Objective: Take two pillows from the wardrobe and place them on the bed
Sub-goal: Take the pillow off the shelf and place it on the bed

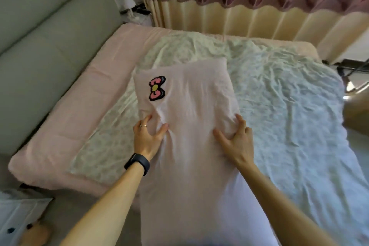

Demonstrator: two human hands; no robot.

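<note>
Pink cloth, pillow [185, 126]: a long pale pink pillow in a soft cotton-like cover, which wrinkles where the fingers press; I judge it light, soft and easy to bend, not slippery and not fragile.
Nearest part: the near end of the pillow hangs between the two forearms, close to the body, and leaves the picture at the bottom.
Left hand [146, 136]: half closed on the left edge of the pillow, thumb on top and fingers curled around the side, with a bunch of cloth pinched; a ring is on one finger and a dark wristband [137, 164] on the wrist.
Right hand [237, 138]: also half closed, fingers spread and pressed into the right edge, gathering the cloth into folds.
Where to hold: the two long edges, about the middle, as the hands do now; a hold on the cover alone would probably let the filling sag.
Beyond the hands: the far half of the pillow, with a bow patch [157, 88] to the left, lies over the bed [279, 96].
Bed: a wrinkled white sheet, and a pink quilt [79, 110] left of the left hand.
Second pillow: I cannot see one.
Farthest: a curtain [239, 6] behind the bed.
</note>
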